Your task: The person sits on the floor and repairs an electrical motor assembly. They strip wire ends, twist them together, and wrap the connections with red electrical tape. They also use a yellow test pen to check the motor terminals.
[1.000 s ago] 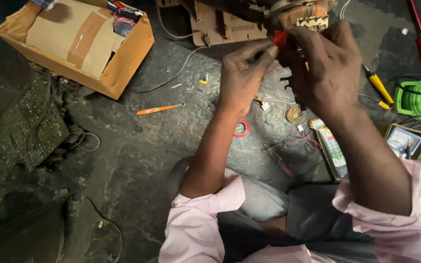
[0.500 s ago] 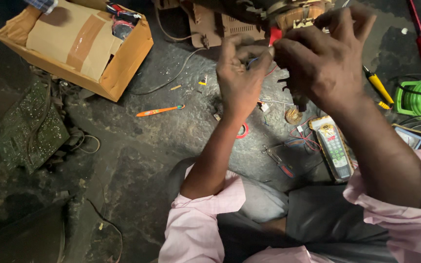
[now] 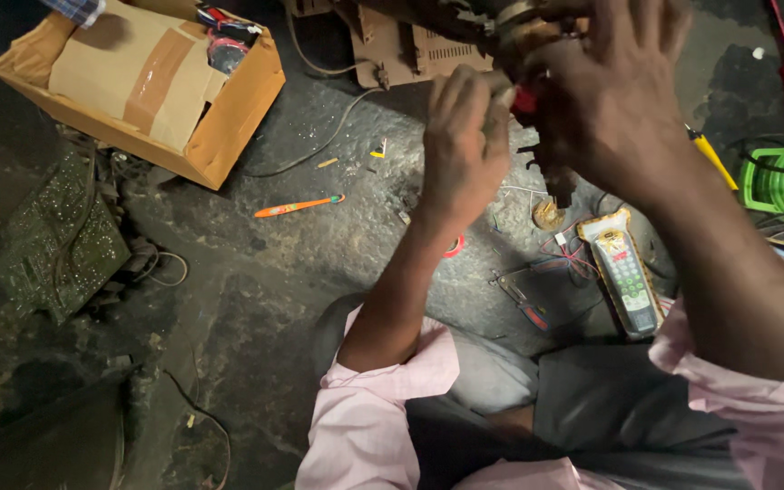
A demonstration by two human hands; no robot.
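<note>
A small red-handled tool (image 3: 523, 98) shows only as a bright red patch at twelve o'clock, pinched between the fingers of both hands. Just above and right of it sits a brown, dusty electronic assembly (image 3: 519, 27) with a round brass-coloured part, held up off the floor, largely hidden.

pink long-sleeved shirt worn, cuffs pushed up the forearms, left hand (image 3: 465, 150) and right hand (image 3: 614, 100) bare — no gloves, rings or watch seen, dark grey trousers below
</note>
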